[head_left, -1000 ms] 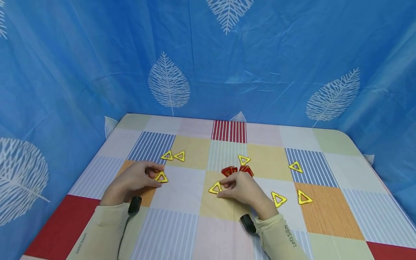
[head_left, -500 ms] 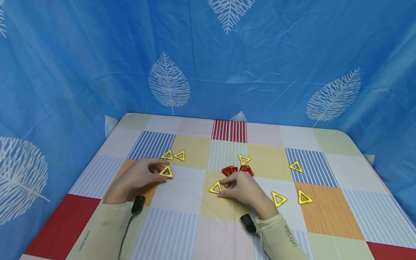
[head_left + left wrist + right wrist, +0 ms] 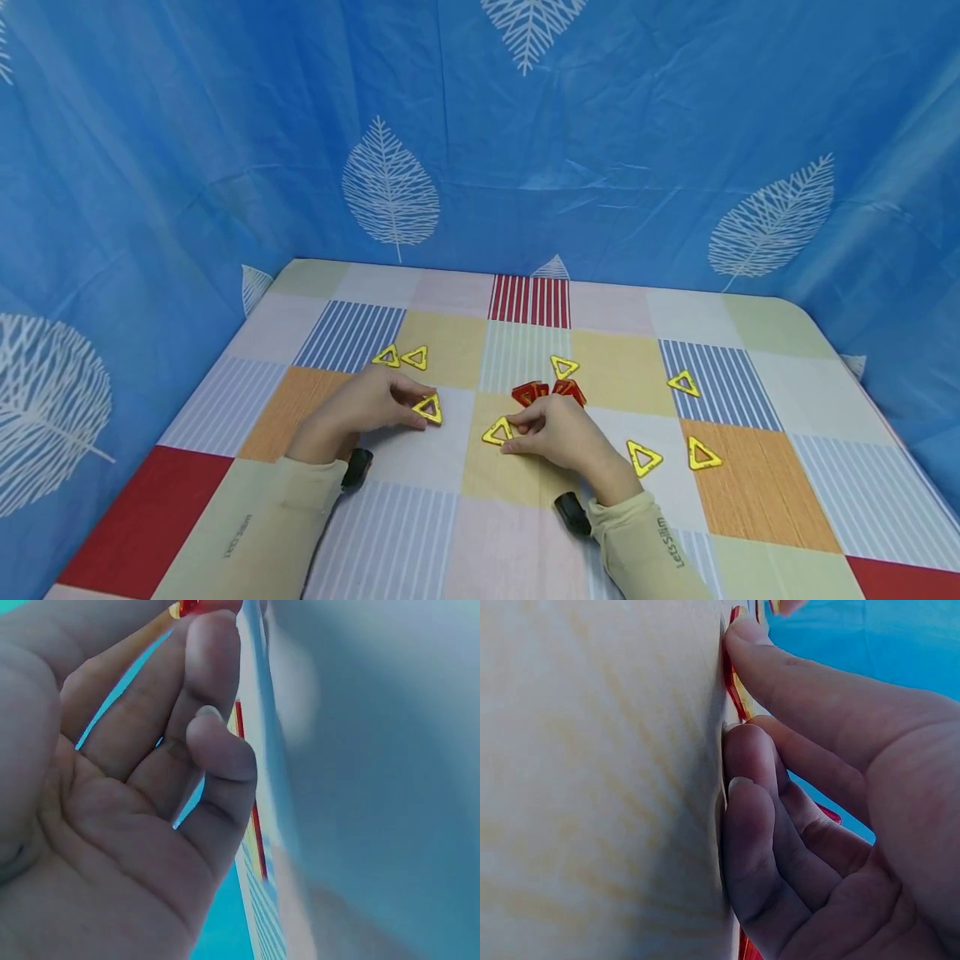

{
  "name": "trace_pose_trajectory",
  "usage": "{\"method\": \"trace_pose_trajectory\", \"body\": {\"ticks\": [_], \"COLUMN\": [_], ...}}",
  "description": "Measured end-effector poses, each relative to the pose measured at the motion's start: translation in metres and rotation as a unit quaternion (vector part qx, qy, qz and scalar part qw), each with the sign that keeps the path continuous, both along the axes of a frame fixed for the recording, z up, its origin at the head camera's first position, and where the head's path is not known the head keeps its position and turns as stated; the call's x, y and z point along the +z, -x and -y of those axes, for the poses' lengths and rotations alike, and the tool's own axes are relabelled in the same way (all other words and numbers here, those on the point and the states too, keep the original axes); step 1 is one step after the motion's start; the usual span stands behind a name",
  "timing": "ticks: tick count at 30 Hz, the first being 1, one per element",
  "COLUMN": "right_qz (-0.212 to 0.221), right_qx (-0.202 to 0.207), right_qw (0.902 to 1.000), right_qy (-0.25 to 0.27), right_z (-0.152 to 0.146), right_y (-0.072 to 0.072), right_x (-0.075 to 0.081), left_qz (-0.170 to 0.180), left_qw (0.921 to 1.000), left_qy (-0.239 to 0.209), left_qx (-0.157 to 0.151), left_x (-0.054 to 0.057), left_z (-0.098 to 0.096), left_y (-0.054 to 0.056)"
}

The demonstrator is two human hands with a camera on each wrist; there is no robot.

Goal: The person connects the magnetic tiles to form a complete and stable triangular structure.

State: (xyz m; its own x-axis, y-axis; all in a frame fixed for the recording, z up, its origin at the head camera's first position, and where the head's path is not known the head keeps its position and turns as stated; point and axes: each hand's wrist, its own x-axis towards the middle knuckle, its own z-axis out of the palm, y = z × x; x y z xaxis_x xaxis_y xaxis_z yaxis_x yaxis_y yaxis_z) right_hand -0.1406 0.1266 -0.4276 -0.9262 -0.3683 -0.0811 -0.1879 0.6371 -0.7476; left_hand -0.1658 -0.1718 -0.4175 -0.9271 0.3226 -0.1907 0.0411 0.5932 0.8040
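My left hand pinches a yellow triangle tile with an open middle, at or just over the tablecloth; in the left wrist view only a small red and yellow corner of the tile shows past the fingers. Right of it, my right hand holds another yellow triangle tile between thumb and forefinger, low on the cloth. The right wrist view shows that tile's red edge by the fingertips. A gap separates the two held tiles. Just beyond the right hand lie red triangular pieces, partly hidden by it.
Two yellow triangles, a left one and a right one, lie beyond the left hand. Another triangle lies behind the red pieces. More triangles are spread to the right. A blue curtain hangs behind the patchwork-covered table.
My left hand has carried its triangle tile rightward, closer to the tile in the right hand, and the tile has turned a little. The right hand has stayed in place.
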Motion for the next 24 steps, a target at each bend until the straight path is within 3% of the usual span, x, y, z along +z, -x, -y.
{"method": "trace_pose_trajectory", "body": {"ticks": [6, 14, 20, 24], "right_qz": [0.005, 0.001, -0.003, -0.006], "right_qx": [0.001, 0.009, 0.013, 0.014], "right_qw": [1.0, 0.9999, 0.9999, 0.9999], "right_qy": [-0.002, -0.006, -0.006, -0.005], "right_z": [0.0, 0.001, 0.001, 0.001], "right_y": [0.0, 0.002, 0.002, 0.003], "right_x": [0.0, -0.001, -0.002, -0.003], "left_qz": [-0.071, -0.073, -0.064, -0.079], "left_qw": [0.9947, 0.9922, 0.9909, 0.9867], "left_qy": [0.025, 0.047, 0.033, 0.029], "left_qx": [-0.07, -0.09, -0.113, -0.139], "left_x": [0.0, 0.003, 0.004, 0.002], "left_z": [-0.021, -0.047, -0.061, -0.067], "left_y": [0.003, 0.001, 0.0, 0.0]}}
